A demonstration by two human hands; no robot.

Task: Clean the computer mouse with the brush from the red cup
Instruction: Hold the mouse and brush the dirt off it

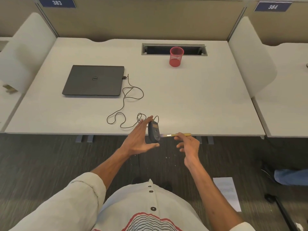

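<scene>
Reading the head view, we find the left hand [139, 139] gripping the computer mouse [154, 132] on edge. The thumb sits under its lower end, the fingers lie behind its upper end, and the underside is turned toward 3 o'clock. The mouse is lifted clear of the surface [200, 97] and held over the near edge, at 6 o'clock from the middle of the surface.

The right hand [189, 144] pinches the brush [173, 135] by its yellow handle. The brush lies level, with its working end pointing to 9 o'clock and reaching the underside of the mouse. The bristles are blurred, so we cannot tell whether they are in contact.

The red cup [176, 56] stands upright at 12 o'clock, well apart from both hands, and nothing shows above its rim. A closed laptop [94, 80] lies at 10 o'clock. The cable [131, 95] runs in loose loops from its right side to the mouse.

Status, as we judge it:
1. Brush taken from the cup: done.
2. Mouse picked up and turned over: done.
3. Brushing the underside: in progress.
4. Brushing the top and sides: we see no sign that this is finished.
5. Setting the mouse back on the surface: not yet done.
</scene>
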